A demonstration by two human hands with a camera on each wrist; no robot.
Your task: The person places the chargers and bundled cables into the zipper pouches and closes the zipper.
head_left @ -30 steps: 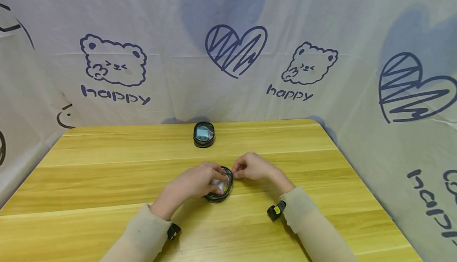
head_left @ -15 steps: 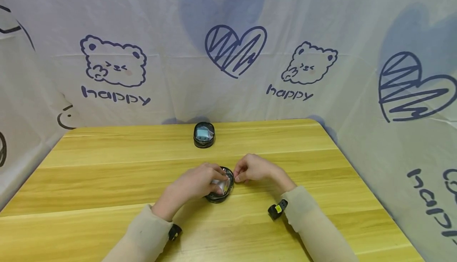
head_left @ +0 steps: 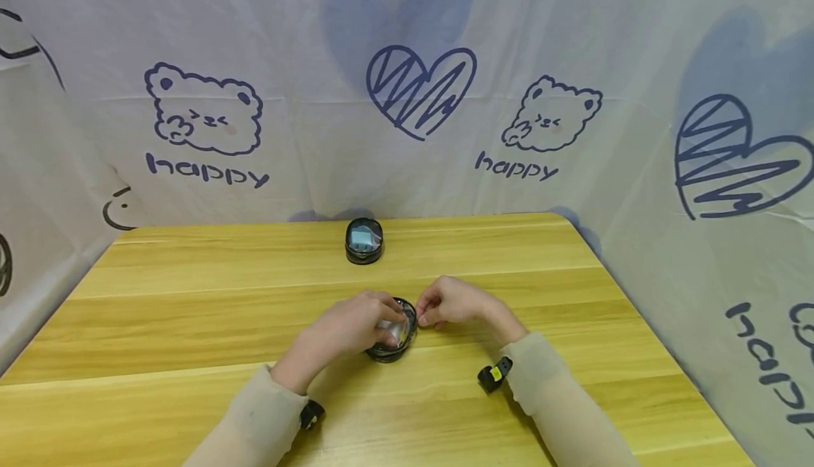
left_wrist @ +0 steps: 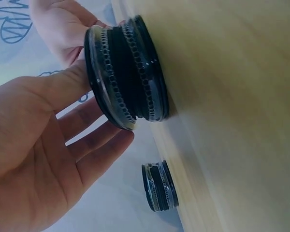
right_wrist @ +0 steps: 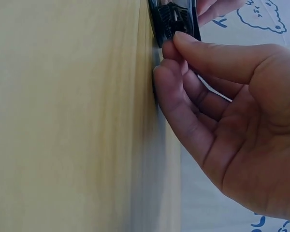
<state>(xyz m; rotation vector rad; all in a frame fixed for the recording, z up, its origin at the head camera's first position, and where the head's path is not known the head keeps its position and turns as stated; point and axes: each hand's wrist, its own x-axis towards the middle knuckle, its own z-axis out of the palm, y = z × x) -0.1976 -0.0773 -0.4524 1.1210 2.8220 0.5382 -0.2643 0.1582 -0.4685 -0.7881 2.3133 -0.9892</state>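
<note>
A small round zip pouch [head_left: 407, 333] of clear plastic with black edging stands on the table under both hands. Its black zipper band [left_wrist: 125, 72], with mesh-like strips beside it, runs round the side. My left hand [head_left: 356, 322] grips the pouch from above, thumb and fingers spread over its clear top, where something pale shows through. At the pouch's right side, my right hand [head_left: 454, 301] pinches with thumb and forefinger at the zipper [right_wrist: 176, 19]; the pull itself is hidden between the fingertips. The other fingers of that hand are curled.
A second, similar pouch [head_left: 364, 241] with a pale blue item inside stands near the back edge of the wooden table [head_left: 191, 297]. White cloth [head_left: 305, 128] printed with bears and hearts hangs behind the table and along its sides.
My right hand has shifted very slightly toward me along the pouch's side. The left hand and both pouches stay nearly where they were.
</note>
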